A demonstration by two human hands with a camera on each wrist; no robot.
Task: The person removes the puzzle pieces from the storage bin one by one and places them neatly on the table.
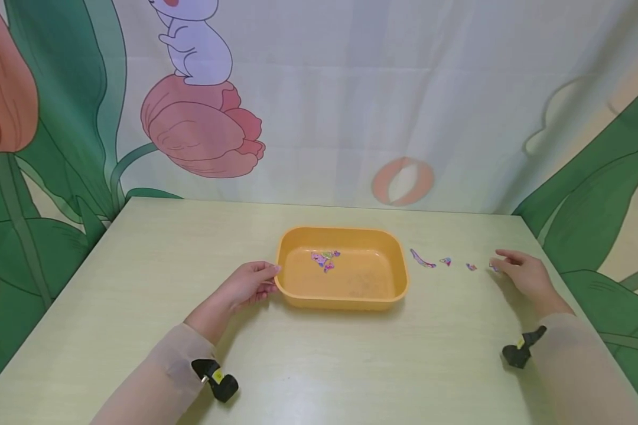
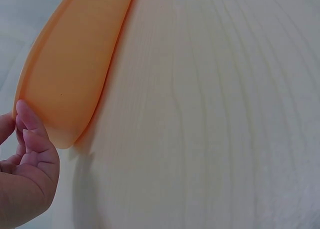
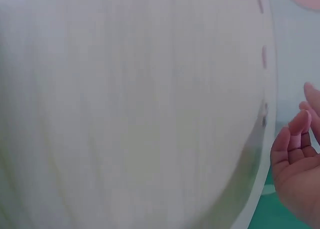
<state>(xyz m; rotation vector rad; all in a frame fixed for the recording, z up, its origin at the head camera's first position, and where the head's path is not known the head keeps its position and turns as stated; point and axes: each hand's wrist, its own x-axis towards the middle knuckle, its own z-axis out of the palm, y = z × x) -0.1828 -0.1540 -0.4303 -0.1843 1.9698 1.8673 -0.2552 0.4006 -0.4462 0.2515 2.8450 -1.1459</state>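
Observation:
A shallow yellow plastic tray (image 1: 345, 302) lies on the table with several small purple-pink printed pieces (image 1: 325, 260) in it. My left hand (image 1: 250, 284) grips the tray's left rim between thumb and fingers; the left wrist view shows the same hand (image 2: 32, 174) at the tray's corner (image 2: 65, 84). To the right of the tray runs a row of similar pieces: a long curved piece (image 1: 422, 260), a small piece (image 1: 445, 261) and another piece (image 1: 471, 267). At the row's right end, my right hand (image 1: 523, 277) has its fingertips by a further piece (image 1: 493, 267); contact is unclear.
A pale wooden table (image 1: 324, 366) reaches back to a printed curtain (image 1: 319, 106) with flowers and a white animal. Both wrists carry black cameras; the left camera (image 1: 220, 381) sits over the table, as does the right camera (image 1: 521, 351).

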